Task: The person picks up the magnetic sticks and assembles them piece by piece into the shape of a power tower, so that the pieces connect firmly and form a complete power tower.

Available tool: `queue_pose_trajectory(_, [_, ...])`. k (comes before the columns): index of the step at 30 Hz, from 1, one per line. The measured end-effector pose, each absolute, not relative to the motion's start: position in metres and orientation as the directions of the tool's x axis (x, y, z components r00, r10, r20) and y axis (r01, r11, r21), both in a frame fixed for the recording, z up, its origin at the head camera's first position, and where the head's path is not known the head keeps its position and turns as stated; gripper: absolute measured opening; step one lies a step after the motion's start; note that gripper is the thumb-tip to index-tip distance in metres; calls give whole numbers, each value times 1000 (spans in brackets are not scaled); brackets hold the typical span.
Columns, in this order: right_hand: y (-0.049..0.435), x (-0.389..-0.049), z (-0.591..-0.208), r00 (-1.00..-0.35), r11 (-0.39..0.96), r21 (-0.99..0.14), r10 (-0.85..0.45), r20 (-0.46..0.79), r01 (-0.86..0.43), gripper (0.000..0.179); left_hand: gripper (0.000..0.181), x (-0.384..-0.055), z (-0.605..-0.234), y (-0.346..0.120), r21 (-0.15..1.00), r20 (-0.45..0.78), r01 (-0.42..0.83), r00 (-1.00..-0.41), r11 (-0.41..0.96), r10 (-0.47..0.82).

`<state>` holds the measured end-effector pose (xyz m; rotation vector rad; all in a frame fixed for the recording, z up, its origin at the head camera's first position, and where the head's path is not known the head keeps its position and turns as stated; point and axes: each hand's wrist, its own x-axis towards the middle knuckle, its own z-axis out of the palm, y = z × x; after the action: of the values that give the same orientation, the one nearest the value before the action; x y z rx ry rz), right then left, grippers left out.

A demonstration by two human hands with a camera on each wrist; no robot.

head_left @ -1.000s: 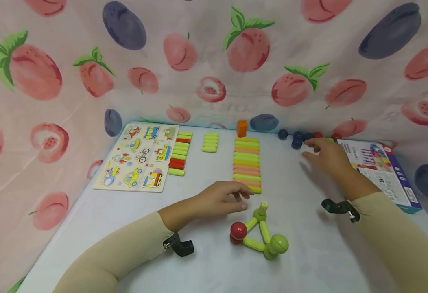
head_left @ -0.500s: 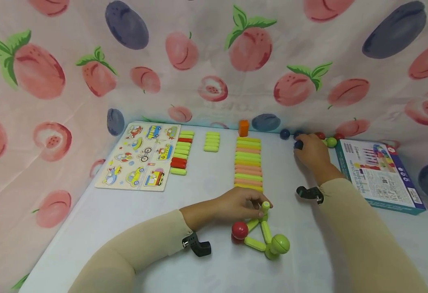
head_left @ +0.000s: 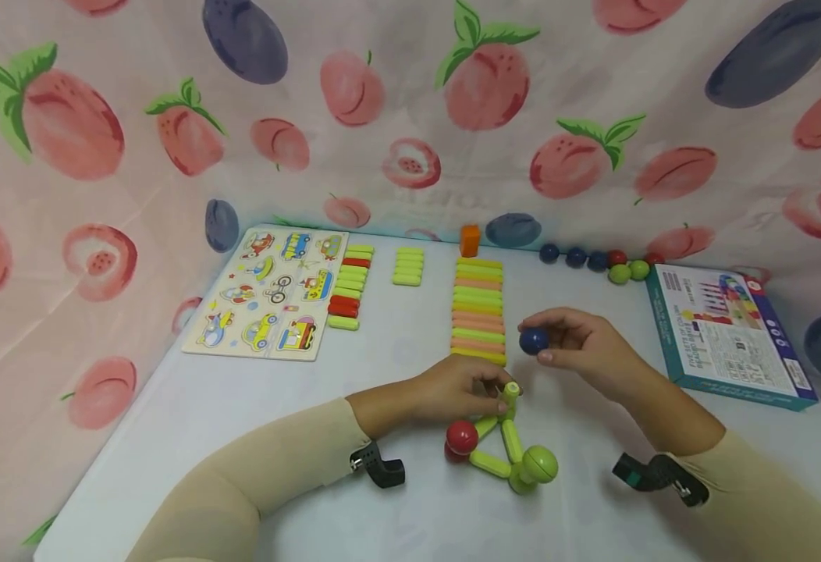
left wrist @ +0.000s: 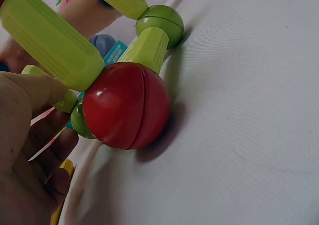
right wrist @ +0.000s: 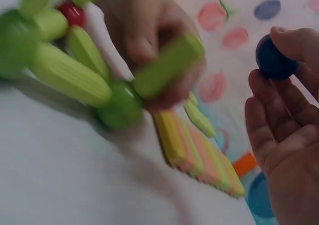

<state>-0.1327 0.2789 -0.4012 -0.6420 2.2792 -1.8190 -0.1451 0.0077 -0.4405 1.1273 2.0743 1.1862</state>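
Observation:
My right hand (head_left: 593, 351) pinches a dark blue ball (head_left: 533, 341) between thumb and fingertips, held up right of the row of sticks. In the right wrist view the same ball (right wrist: 275, 59) shows at the fingertips. With thumb and fingers, my left hand (head_left: 453, 388) holds the short upright green stick (head_left: 512, 394) at the far corner of a triangular frame. That frame has green sticks (head_left: 490, 464) along its sides, joined by balls at the corners. A red ball (head_left: 462, 437) tops its left corner, a green ball (head_left: 540, 464) its near right corner.
Yellow, green and pink sticks (head_left: 478, 312) lie in a row behind the frame, an orange block (head_left: 470, 241) beyond. More blue balls (head_left: 575, 257), red and green ones line the back. A toy box (head_left: 733, 336) lies right, a picture puzzle board (head_left: 266, 293) left.
My right hand has taken a blue ball from the back group and brought it forward and left. My left hand has moved right onto the upright green stick.

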Motion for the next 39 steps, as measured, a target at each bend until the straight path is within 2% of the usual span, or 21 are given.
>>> queue_pose_trajectory(3, [270,-111,-403,-838,116,-954,-515,180,-276,40,25,-145,-441,7,859,-21,420,-542,292,840])
queue_pose_trajectory(5, [266,-104,-406,-828,124,-949,-530,184,-290,41,22,-145,-441,6,850,-19,432,-545,300,838])
queue_pose_trajectory(18, [258,-90,-417,-853,186,-935,-490,179,-303,49,20,-146,-445,6,859,16,438,-539,264,842])
queue_pose_trajectory(23, [268,-73,-427,-903,271,-900,-359,234,-341,42,24,-147,-446,6,854,17,448,-532,264,847])
queue_pose_trajectory(26, [276,-50,-441,-885,372,-821,-349,309,-434,43,26,-147,-448,7,828,-3,474,-529,298,849])
queue_pose_trajectory(28, [279,-35,-448,-849,472,-720,-415,328,-509,39,26,-146,-447,8,803,-15,499,-529,326,849])
queue_pose_trajectory(31, [274,-16,-452,-809,602,-549,-504,303,-580,42,26,-144,-446,8,766,-22,533,-536,359,844])
queue_pose_trajectory(33, [266,-8,-451,-823,677,-472,-504,260,-564,51,25,-144,-447,6,743,-14,552,-553,379,833])
queue_pose_trajectory(35, [259,-5,-452,-833,707,-441,-483,271,-553,51,23,-144,-448,2,724,-4,564,-572,397,820])
queue_pose_trajectory(39, [255,-12,-457,-843,704,-464,-439,311,-538,46,19,-145,-451,-9,698,25,569,-626,434,780])
